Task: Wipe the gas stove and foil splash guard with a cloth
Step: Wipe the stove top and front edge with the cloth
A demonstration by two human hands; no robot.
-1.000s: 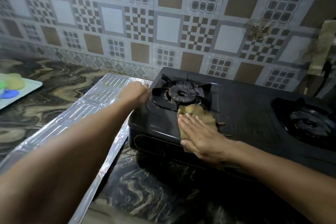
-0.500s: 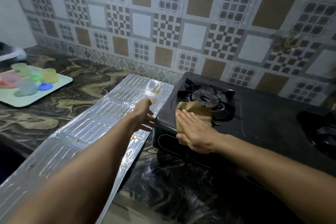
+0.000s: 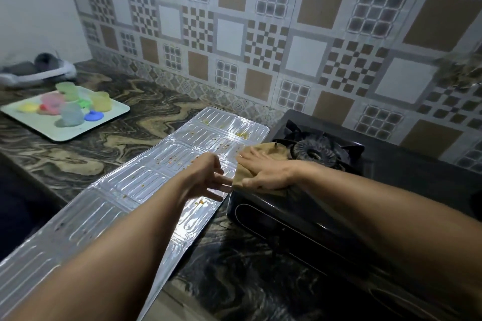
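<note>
Right hand [image 3: 266, 171] flat, fingers straight, pressing cloth [image 3: 271, 151] at stove [image 3: 339, 190] left edge. Left hand [image 3: 206, 180] fingers loosely spread over foil guard [image 3: 146, 182] beside stove. Keep palm pressure even; steady foil before wiping crumbs.

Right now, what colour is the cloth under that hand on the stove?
Tan-brown cloth, seen in the head view.

Foil splash guard [image 3: 146, 185] left of stove [image 3: 339, 206]

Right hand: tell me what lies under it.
Under the right hand lies a brown cloth, pressed flat on the black gas stove. The stove surface beneath is covered.
</note>
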